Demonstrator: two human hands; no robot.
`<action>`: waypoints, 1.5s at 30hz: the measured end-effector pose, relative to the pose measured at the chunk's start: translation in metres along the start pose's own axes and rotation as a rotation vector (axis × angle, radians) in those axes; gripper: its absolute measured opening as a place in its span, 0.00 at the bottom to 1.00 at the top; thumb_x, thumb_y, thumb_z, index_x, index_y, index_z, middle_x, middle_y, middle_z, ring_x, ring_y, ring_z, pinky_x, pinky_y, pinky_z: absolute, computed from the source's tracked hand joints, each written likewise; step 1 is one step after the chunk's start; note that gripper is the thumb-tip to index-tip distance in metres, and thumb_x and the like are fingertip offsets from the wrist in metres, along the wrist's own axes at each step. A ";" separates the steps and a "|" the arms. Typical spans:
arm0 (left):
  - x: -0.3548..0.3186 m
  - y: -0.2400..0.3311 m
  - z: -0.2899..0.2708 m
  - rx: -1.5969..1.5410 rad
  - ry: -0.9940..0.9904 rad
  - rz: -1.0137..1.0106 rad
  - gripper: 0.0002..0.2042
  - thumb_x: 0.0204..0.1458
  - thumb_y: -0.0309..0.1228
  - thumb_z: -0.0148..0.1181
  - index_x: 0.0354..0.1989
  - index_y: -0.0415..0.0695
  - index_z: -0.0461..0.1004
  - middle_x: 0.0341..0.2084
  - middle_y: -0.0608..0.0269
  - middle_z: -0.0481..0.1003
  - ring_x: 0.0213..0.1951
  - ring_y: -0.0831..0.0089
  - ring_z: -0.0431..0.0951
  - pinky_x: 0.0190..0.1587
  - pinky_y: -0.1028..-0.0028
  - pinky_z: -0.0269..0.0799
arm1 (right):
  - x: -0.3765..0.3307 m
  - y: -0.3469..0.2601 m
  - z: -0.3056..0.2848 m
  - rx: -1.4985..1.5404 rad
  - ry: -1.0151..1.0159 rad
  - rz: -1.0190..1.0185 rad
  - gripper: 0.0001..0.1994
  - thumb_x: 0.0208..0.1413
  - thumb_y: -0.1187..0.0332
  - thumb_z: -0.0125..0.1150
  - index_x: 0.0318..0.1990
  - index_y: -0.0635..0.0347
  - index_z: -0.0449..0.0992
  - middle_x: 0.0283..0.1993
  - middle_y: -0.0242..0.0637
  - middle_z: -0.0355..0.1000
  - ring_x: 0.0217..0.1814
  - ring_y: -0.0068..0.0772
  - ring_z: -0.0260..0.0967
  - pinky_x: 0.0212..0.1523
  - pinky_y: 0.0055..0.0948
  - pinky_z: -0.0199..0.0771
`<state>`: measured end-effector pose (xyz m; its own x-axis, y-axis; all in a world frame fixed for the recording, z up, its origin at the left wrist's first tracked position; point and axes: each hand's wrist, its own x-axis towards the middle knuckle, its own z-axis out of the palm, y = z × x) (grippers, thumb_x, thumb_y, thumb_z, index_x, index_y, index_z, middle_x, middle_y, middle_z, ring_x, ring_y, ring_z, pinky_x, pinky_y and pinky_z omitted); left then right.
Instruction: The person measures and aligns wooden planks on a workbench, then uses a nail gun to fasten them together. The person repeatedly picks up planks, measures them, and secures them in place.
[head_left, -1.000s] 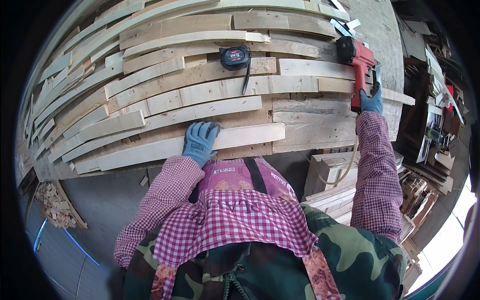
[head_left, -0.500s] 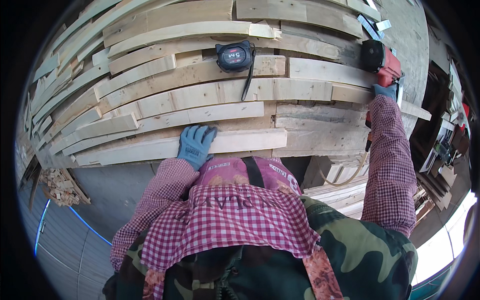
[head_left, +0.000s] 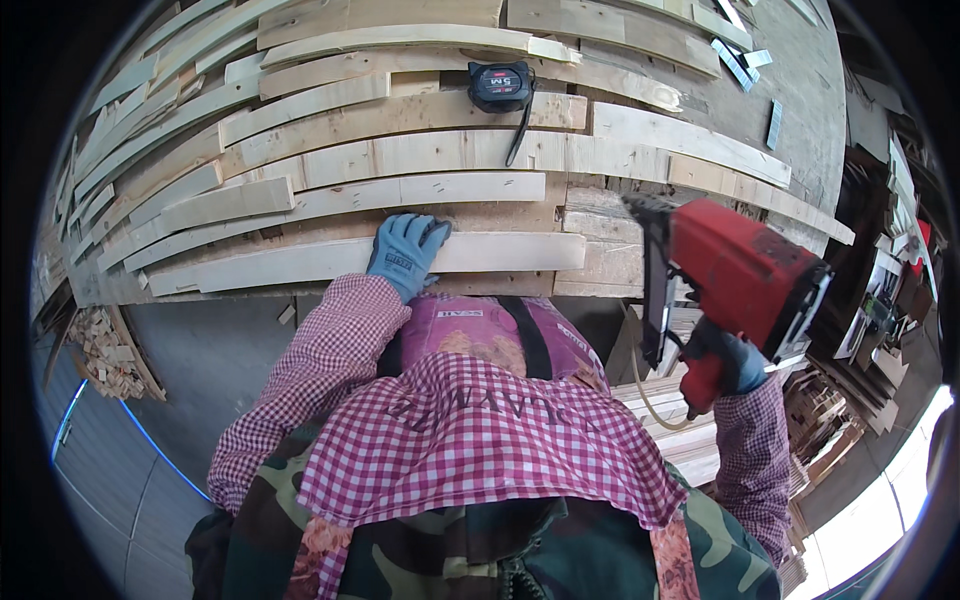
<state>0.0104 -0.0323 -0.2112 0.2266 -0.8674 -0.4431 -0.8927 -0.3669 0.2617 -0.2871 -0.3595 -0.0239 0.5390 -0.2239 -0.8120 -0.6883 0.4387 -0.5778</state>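
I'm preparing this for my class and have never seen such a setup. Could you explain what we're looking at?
There is no robot here: a person works with two gloved hands. A wide fisheye camera on their head looks down, so straight edges seem bent. On the bench lie many wood strips, a tape measure and a few small grey pieces. The left hand rests on the near strip. The right hand holds a red tool, probably a nail gun.
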 end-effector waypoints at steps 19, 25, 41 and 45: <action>0.001 -0.001 0.010 0.021 0.082 0.015 0.39 0.33 0.44 0.69 0.58 0.52 0.60 0.53 0.62 0.59 0.56 0.61 0.57 0.61 0.59 0.47 | 0.002 0.108 0.075 -0.473 0.047 0.078 0.24 0.54 0.59 0.58 0.57 0.56 0.65 0.59 0.43 0.63 0.61 0.43 0.59 0.61 0.35 0.57; 0.002 -0.002 0.008 0.025 0.086 0.009 0.38 0.34 0.44 0.69 0.57 0.52 0.60 0.52 0.63 0.59 0.56 0.61 0.56 0.61 0.59 0.47 | 0.004 0.135 0.071 -0.354 0.139 0.191 0.24 0.52 0.60 0.60 0.55 0.60 0.67 0.55 0.43 0.66 0.56 0.40 0.63 0.57 0.33 0.61; -0.155 -0.197 0.011 0.060 0.218 -0.243 0.48 0.29 0.45 0.71 0.63 0.48 0.52 0.55 0.57 0.57 0.59 0.57 0.53 0.64 0.57 0.45 | 0.042 0.090 0.248 -0.054 0.130 0.058 0.09 0.50 0.72 0.56 0.39 0.64 0.71 0.28 0.35 0.71 0.31 0.28 0.69 0.32 0.25 0.69; -0.171 -0.232 0.021 0.047 0.186 -0.180 0.47 0.30 0.45 0.71 0.62 0.51 0.53 0.54 0.58 0.57 0.59 0.57 0.54 0.64 0.57 0.44 | 0.055 0.081 0.270 -0.062 0.066 0.100 0.09 0.48 0.73 0.56 0.39 0.63 0.72 0.26 0.36 0.71 0.26 0.29 0.69 0.29 0.26 0.69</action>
<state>0.1706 0.2078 -0.2140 0.4475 -0.8379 -0.3125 -0.8476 -0.5089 0.1506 -0.1823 -0.1017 -0.0935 0.4347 -0.2398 -0.8681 -0.7667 0.4072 -0.4964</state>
